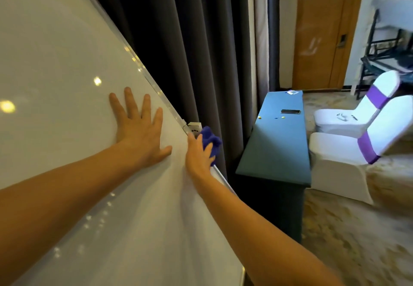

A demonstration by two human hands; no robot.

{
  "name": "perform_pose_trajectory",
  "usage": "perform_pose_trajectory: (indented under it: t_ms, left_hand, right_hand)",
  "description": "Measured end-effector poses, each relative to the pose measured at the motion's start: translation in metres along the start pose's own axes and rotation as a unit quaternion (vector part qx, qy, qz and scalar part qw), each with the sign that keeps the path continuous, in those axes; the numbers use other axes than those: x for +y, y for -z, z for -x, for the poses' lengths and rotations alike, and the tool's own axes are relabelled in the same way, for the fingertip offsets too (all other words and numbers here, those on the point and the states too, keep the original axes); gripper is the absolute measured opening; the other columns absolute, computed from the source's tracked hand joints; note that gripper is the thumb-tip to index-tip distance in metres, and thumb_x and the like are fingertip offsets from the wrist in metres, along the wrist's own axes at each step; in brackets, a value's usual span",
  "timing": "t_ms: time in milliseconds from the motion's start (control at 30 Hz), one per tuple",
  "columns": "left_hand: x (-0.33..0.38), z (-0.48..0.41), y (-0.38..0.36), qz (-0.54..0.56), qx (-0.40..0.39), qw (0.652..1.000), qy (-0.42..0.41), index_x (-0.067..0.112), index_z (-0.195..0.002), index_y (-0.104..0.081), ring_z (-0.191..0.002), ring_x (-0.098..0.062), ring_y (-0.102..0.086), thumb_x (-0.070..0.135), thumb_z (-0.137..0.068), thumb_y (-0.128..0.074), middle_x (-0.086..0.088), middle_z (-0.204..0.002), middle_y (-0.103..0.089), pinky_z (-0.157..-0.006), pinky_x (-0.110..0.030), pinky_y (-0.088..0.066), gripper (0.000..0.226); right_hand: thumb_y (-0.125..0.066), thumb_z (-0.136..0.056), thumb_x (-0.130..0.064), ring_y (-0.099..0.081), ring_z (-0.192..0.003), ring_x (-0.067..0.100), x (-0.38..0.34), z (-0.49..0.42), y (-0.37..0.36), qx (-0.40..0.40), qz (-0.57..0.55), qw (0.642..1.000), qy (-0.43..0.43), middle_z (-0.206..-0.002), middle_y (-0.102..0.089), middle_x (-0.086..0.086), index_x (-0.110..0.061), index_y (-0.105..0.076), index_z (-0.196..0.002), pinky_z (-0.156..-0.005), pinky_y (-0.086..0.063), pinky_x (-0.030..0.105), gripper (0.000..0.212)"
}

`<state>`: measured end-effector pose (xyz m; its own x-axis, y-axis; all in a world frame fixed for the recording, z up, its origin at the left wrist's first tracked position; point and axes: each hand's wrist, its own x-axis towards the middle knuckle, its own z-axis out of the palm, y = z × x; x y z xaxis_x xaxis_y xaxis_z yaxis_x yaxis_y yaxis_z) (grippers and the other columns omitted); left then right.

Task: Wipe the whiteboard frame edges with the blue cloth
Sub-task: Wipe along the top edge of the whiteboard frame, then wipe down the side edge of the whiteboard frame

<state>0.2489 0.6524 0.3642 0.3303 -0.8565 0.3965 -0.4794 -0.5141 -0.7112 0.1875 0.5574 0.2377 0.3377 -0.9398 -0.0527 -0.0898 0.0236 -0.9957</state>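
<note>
The whiteboard (67, 66) fills the left half of the view, tilted, its silver frame edge (143, 71) running diagonally down to the right. My left hand (139, 129) lies flat on the board face, fingers spread, holding nothing. My right hand (199, 153) is wrapped over the right frame edge, pressing the bunched blue cloth (211, 140) against it, just below a small white bracket (193, 126) on the frame. Part of the cloth is hidden behind my fingers and the frame.
Dark grey curtains (190, 39) hang right behind the board. A long table with a teal cover (274, 151) stands to the right, a phone (290, 111) on it. Two white-covered chairs with purple bands (348, 151) sit beyond, and a wooden door (321, 28) at the back.
</note>
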Motion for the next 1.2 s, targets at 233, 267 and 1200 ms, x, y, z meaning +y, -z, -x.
perform_pose_trajectory:
  t_ms: [233, 267, 1200]
  left_hand:
    - [0.045, 0.011, -0.015, -0.006, -0.002, 0.998, -0.067, 0.02, -0.157, 0.005, -0.14, -0.063, 0.015, 0.089, -0.075, -0.017, -0.02, -0.164, 0.011, -0.106, -0.079, 0.007, 0.11]
    - [0.051, 0.014, -0.016, -0.007, -0.006, 0.997, -0.075, 0.019, -0.157, 0.005, -0.14, -0.063, 0.016, 0.089, -0.075, -0.018, -0.02, -0.165, 0.011, -0.105, -0.08, 0.007, 0.11]
    - [0.098, 0.031, -0.03, -0.027, -0.013, 0.988, -0.149, 0.022, -0.156, 0.009, -0.138, -0.065, 0.018, 0.094, -0.067, -0.012, -0.021, -0.164, 0.016, -0.106, -0.08, 0.007, 0.116]
  right_hand:
    - [-0.022, -0.094, -0.069, 0.018, -0.149, 0.029, 0.134, 0.019, 0.041, 0.052, 0.066, 0.993, -0.085, -0.166, 0.011, 0.0, -0.039, 0.004, -0.154, -0.119, 0.0, 0.055, 0.072]
    - [-0.023, -0.096, -0.066, 0.013, -0.15, 0.031, 0.132, 0.014, 0.046, 0.04, 0.056, 0.988, -0.138, -0.166, 0.007, 0.002, -0.035, 0.001, -0.155, -0.12, -0.001, 0.056, 0.072]
    - [-0.037, -0.097, -0.06, -0.004, -0.15, 0.039, 0.198, 0.016, 0.082, 0.027, 0.066, 0.987, -0.142, -0.165, -0.011, 0.01, -0.024, -0.011, -0.157, -0.118, -0.013, 0.061, 0.075]
